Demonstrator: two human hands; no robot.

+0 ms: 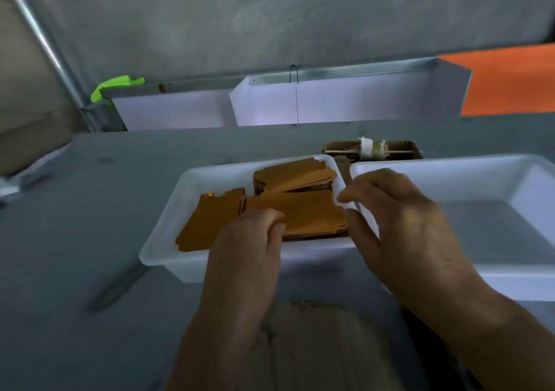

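Note:
A white tray (pixel 168 240) at the centre holds stacks of flat orange-brown card pieces (pixel 303 210). My left hand (pixel 249 246) reaches into the tray's near side, its fingers curled on the near edge of the front stack. My right hand (pixel 402 225) hovers over the gap between the two trays, fingers bent and spread, thumb near the stack's right end; whether it touches the cards I cannot tell. A second white tray (pixel 510 180) stands to the right with nothing visible inside.
A small brown box (pixel 402 147) with a stick and a white wrapped spool (pixel 371 148) sits behind the trays. White bins (pixel 330 102) line the back edge. Tan ribbed material (pixel 315 345) lies below my hands. An orange surface (pixel 510 81) is at far right.

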